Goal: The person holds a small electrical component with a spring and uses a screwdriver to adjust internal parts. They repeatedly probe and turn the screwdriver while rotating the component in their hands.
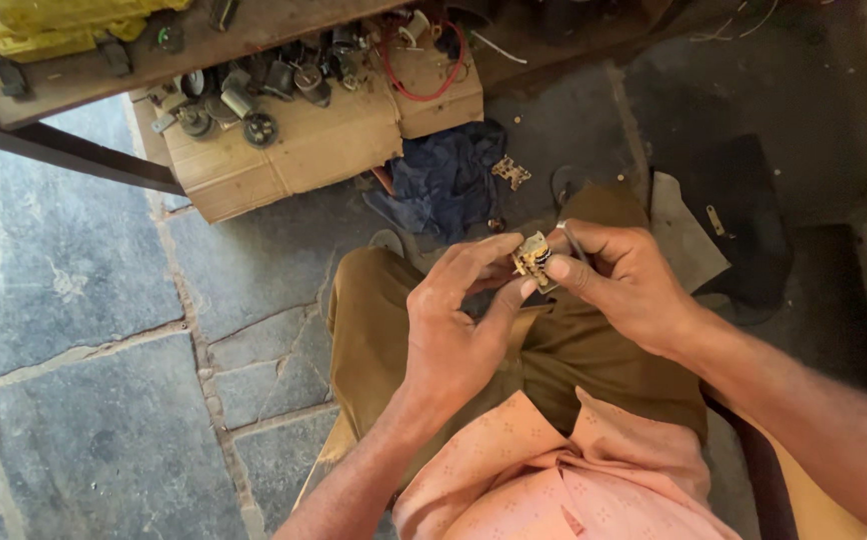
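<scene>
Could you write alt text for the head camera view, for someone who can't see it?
Seen from above, a seated person's left hand and right hand together hold a small brass-coloured metal part over their lap, the right hand also gripping a thin tool. Ahead on the stone floor lie a dark blue cloth and flattened cardboard strewn with small metal parts.

Hands: my left hand (pixel 454 330) and right hand (pixel 624 285) meet over my lap, small metal part (pixel 533 260) between them.
Far: cardboard box (pixel 324 140) on floor, cloth (pixel 449 180) right of it.
</scene>
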